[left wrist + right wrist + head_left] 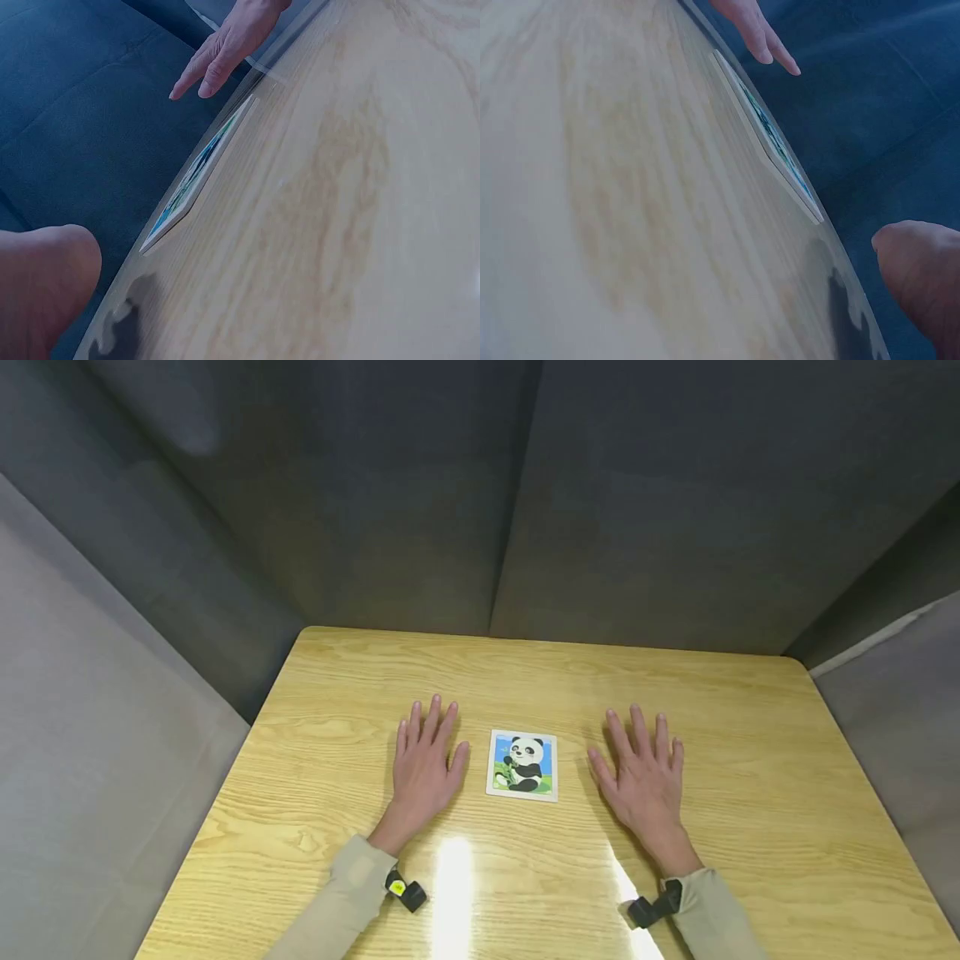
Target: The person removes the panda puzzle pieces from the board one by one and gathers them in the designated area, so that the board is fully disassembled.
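A square panda picture puzzle (pixel 522 766) with a pale raised border lies flat on the wooden table, between the two hands. To its left my left hand (pixel 426 770) is held palm down, fingers straight and spread, holding nothing. My right hand (pixel 643 781) mirrors it on the other side, also palm down with fingers spread and nothing in it. In the left wrist view the puzzle (pixel 196 174) appears edge-on as a thin board, with the right hand beyond it. The right wrist view shows the same thin board (pixel 769 135) with the left hand behind. Neither hand touches it.
The light wooden table (pixel 750 793) has rounded far corners. Dark grey curtains (pixel 420 510) hang along its back edge, with lighter grey fabric (pixel 90 735) at the left and right sides. Black wrist cameras (pixel 406 890) sit on both sleeves. Bright light reflections mark the near tabletop.
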Tool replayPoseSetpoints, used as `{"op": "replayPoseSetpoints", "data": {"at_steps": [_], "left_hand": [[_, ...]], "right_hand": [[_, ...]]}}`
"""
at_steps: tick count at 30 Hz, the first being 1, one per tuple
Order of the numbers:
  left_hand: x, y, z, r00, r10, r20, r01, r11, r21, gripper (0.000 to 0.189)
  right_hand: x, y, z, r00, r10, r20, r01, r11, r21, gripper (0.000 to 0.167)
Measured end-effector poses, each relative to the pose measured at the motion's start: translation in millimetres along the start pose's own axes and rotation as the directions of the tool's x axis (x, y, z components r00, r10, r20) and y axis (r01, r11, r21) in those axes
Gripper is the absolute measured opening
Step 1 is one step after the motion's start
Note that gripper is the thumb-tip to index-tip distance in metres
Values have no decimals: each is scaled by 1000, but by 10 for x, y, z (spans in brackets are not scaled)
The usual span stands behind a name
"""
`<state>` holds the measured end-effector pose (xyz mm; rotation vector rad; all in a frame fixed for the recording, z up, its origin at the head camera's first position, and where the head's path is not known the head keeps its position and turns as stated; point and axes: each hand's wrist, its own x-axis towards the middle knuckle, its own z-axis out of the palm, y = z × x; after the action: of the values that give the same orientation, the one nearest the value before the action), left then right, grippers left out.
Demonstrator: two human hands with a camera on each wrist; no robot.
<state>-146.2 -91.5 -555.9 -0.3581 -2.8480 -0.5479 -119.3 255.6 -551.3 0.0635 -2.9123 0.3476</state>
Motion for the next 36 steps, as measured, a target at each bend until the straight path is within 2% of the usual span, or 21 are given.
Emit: {"op": "replayPoseSetpoints", "data": {"at_steps": [10,15,18,22,29,36], "left_hand": [[20,23,19,1000,15,-6,-15,1000,9,64],[-7,80,45,999,12,34,-12,1000,6,65],[-34,146,67,999,35,42,-34,999,-21,66],[-102,264,112,995,96,29,-94,994,-60,65],[-342,528,211,973,220,74,-212,972,-106,62],[-457,679,266,943,296,151,-298,955,-11,51]], "right_hand": [[-8,-81,60,1000,-7,2,7,1000,14,77],[14,-138,61,1000,-17,12,17,999,27,77],[38,-191,62,999,-35,0,34,997,70,77],[80,-290,85,997,-70,-27,73,986,147,73],[157,-475,164,990,-138,-5,136,971,194,66],[262,-657,219,983,-184,2,178,955,238,49]]}}
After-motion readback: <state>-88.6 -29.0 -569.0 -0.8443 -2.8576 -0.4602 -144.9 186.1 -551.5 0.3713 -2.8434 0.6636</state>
